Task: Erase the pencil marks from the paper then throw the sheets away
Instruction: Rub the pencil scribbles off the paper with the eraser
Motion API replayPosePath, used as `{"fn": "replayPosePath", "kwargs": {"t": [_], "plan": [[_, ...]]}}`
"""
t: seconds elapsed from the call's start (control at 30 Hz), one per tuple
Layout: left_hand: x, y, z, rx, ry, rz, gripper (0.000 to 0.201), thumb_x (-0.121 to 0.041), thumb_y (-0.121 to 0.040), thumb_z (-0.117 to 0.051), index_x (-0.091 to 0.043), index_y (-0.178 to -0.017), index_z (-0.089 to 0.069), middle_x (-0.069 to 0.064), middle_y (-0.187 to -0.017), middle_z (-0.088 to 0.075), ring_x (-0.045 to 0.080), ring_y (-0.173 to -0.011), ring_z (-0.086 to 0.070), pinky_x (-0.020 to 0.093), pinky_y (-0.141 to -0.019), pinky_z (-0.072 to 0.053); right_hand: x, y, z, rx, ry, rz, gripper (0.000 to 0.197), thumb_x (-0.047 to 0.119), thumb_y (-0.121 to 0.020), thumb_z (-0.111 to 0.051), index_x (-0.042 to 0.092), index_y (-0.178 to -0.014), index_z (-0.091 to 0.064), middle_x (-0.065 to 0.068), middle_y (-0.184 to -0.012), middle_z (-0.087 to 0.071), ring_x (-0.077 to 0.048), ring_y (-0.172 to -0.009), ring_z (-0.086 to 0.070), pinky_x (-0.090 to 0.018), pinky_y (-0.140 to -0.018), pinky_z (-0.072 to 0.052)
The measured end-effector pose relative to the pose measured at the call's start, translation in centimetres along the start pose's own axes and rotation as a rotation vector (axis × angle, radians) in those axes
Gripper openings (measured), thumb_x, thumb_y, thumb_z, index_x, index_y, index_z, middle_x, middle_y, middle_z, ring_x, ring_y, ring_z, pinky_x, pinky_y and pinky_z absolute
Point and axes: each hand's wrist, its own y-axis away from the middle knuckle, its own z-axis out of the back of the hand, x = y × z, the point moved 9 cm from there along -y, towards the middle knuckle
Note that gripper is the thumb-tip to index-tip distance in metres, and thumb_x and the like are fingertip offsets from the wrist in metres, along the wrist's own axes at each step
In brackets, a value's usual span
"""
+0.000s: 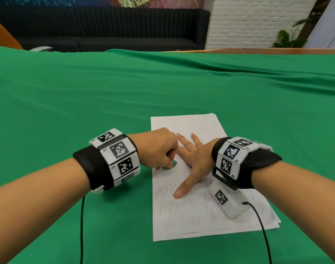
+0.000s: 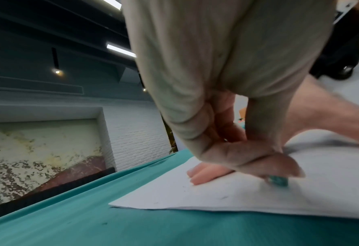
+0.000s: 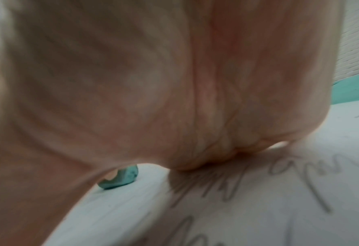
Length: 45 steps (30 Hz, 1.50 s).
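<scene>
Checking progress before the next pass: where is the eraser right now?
In the head view the green eraser is pinched in the left hand, pressed on the paper near its left edge, just left of the flat right hand.

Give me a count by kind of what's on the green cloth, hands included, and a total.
Hands: 2, left hand pinching the eraser, right hand flat on the paper
Erasers: 1, green eraser
Paper sheets: at least 2, paper stacked, a lower edge shows at the near right corner
Total: 5
</scene>
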Motion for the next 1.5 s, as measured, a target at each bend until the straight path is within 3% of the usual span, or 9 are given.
{"fn": "replayPosePath", "kwargs": {"t": [0.2,0.37,0.57,0.77,1.0,1.13,1.27,1.4,1.5], "plan": [[-1.4,0.8,-1.3,0.171,-0.078,-0.046,0.019,-0.018,-0.085,-0.071,-0.014,-0.07,-0.061,0.001,-0.068,-0.068,0.004,-0.052,-0.058,0.013,-0.049,-0.039,0.0,-0.3,-0.3,-0.005,-0.016,-0.003,0.138,0.088,-0.051,-0.066,0.049,-0.142,0.031,0.014,-0.147,0.047,-0.027,-0.141,0.037,-0.059,-0.115,0.009],[-0.5,0.3,0.4,-0.045,-0.089,-0.029,0.017,-0.019,-0.085,-0.07,-0.011,-0.072,-0.065,-0.007,-0.058,-0.059,0.003,-0.05,-0.052,0.019,-0.051,-0.04,0.0,-0.1,-0.1,-0.005,-0.011,-0.005,0.137,0.087,-0.052,-0.066,0.05,-0.141,0.031,0.013,-0.149,0.046,-0.025,-0.142,0.036,-0.059,-0.115,0.008],[-0.8,0.9,-0.8,0.092,-0.039,-0.063,0.017,-0.02,-0.086,-0.072,-0.011,-0.074,-0.064,-0.001,-0.067,-0.065,0.006,-0.053,-0.056,0.019,-0.053,-0.044,0.0,-0.3,-0.2,-0.024,-0.038,0.006,0.138,0.088,-0.049,-0.067,0.053,-0.139,0.031,0.017,-0.148,0.045,-0.024,-0.141,0.037,-0.059,-0.115,0.008],[-0.7,0.6,0.2,-0.11,-0.063,-0.092,0.015,-0.022,-0.087,-0.069,-0.013,-0.075,-0.064,-0.007,-0.063,-0.058,0.008,-0.058,-0.052,0.023,-0.057,-0.043,0.1,-0.2,-0.1,-0.001,-0.027,0.006,0.137,0.086,-0.052,-0.067,0.051,-0.141,0.03,0.014,-0.148,0.046,-0.025,-0.141,0.038,-0.06,-0.115,0.008],[-1.1,2.0,-0.4,-0.029,-0.021,-0.133,0.012,-0.029,-0.084,-0.074,-0.017,-0.08,-0.071,-0.012,-0.067,-0.063,0.003,-0.061,-0.054,0.02,-0.061,-0.047,0.1,-0.4,-0.2,-0.007,-0.025,0.005,0.138,0.086,-0.052,-0.068,0.049,-0.142,0.03,0.015,-0.147,0.047,-0.027,-0.14,0.038,-0.06,-0.115,0.009],[-2.2,0.6,0.9,-0.153,-0.049,-0.124,0.01,-0.021,-0.083,-0.074,-0.017,-0.075,-0.069,-0.009,-0.067,-0.062,0.004,-0.061,-0.052,0.029,-0.067,-0.051,0.5,-0.1,-0.2,0.032,-0.003,0.022,0.124,0.084,-0.06,-0.065,0.048,-0.149,0.013,0.01,-0.152,0.041,-0.03,-0.138,0.041,-0.059,-0.114,0.011],[-3.0,0.7,0.3,-0.114,-0.102,-0.154,0.009,-0.016,-0.084,-0.071,-0.012,-0.076,-0.07,-0.006,-0.069,-0.065,0.002,-0.058,-0.048,0.027,-0.065,-0.05,0.4,-0.1,-0.3,0.042,-0.034,0.018,0.121,0.083,-0.06,-0.066,0.047,-0.152,0.003,0.012,-0.152,0.04,-0.027,-0.135,0.045,-0.057,-0.115,0.013],[-3.5,1.4,-0.5,0.06,-0.132,-0.188,0.015,-0.02,-0.084,-0.074,-0.014,-0.072,-0.068,-0.014,-0.062,-0.055,0.003,-0.057,-0.049,0.02,-0.06,-0.044,0.4,-0.5,-0.4,0.013,-0.034,0.011,0.127,0.086,-0.052,-0.067,0.052,-0.15,0.006,0.014,-0.148,0.046,-0.027,-0.137,0.042,-0.058,-0.115,0.011],[-2.5,0.4,1.0,-0.035,-0.175,-0.142,0.012,-0.024,-0.087,-0.071,-0.013,-0.081,-0.071,-0.006,-0.072,-0.064,0.01,-0.064,-0.054,0.024,-0.065,-0.047,0.2,-0.3,-0.1,0.007,-0.021,0.009,0.131,0.085,-0.055,-0.067,0.049,-0.147,0.02,0.015,-0.151,0.041,-0.025,-0.14,0.039,-0.059,-0.115,0.01]]}}
